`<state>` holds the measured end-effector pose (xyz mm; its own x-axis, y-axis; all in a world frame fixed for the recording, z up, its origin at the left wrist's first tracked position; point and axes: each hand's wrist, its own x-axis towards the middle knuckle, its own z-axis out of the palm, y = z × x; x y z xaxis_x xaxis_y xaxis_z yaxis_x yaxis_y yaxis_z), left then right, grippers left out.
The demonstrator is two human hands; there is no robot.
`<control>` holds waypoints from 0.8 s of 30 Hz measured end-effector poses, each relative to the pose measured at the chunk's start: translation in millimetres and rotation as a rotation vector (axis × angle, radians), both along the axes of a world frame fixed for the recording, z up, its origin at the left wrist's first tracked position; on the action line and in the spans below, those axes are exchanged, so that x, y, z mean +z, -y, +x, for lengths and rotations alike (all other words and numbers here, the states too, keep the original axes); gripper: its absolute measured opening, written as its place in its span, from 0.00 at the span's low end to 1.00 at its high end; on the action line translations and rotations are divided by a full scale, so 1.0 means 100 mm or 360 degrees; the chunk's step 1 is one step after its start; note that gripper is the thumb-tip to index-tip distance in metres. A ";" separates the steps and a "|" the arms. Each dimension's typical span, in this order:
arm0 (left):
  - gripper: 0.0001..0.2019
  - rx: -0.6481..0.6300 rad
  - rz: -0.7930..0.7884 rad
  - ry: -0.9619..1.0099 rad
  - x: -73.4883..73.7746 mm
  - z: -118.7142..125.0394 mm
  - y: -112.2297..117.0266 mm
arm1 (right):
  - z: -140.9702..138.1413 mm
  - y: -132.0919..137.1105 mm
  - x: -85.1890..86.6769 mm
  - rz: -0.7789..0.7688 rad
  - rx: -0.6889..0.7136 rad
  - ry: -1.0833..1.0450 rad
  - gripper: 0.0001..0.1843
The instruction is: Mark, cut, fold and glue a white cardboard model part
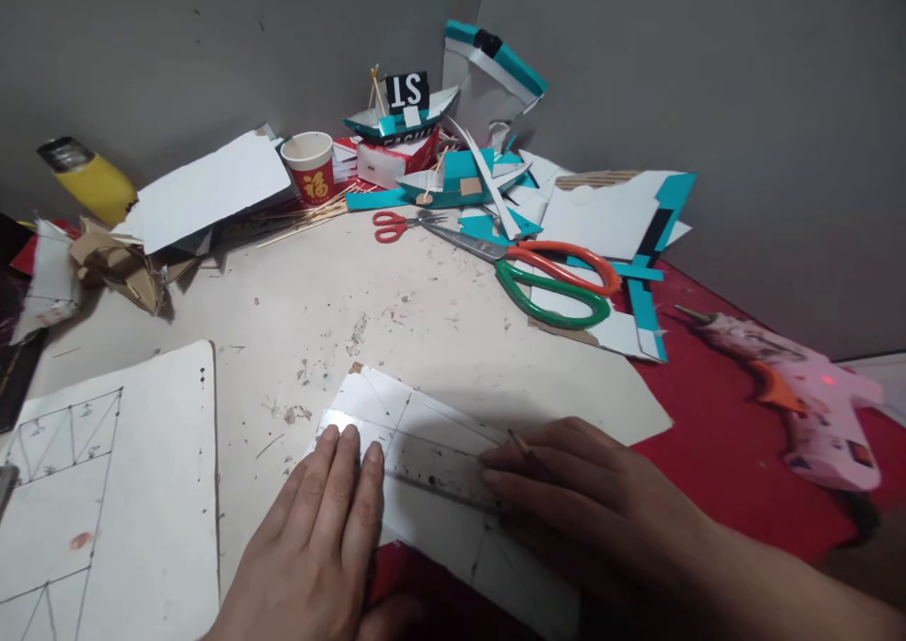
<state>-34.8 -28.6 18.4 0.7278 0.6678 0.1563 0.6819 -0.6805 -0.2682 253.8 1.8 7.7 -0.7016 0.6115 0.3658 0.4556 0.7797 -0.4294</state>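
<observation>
My left hand [322,537] lies flat with its fingers stretched out, pressing a clear ruler [435,466] onto a white card piece [396,410] marked with pencil lines. My right hand [587,504] is closed around a thin pencil [519,443], whose end sticks up above the fingers, and rests at the ruler's right end against its edge. Both hands sit at the near edge of the beige work board [396,311].
A white sheet with drawn trusses [120,490] lies at the left. Large orange-and-green scissors [552,278] and small red scissors [396,226] lie further back. A pink glue gun [807,396] rests on the red surface at right. Card scraps, paper boats, a paper cup [310,164] and a yellow can [89,180] crowd the back.
</observation>
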 end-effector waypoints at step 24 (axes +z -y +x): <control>0.42 0.0004 0.0002 -0.0010 -0.05 0.01 0.01 | 0.05 -0.06 0.15 -0.0206 -0.0010 0.0100 0.23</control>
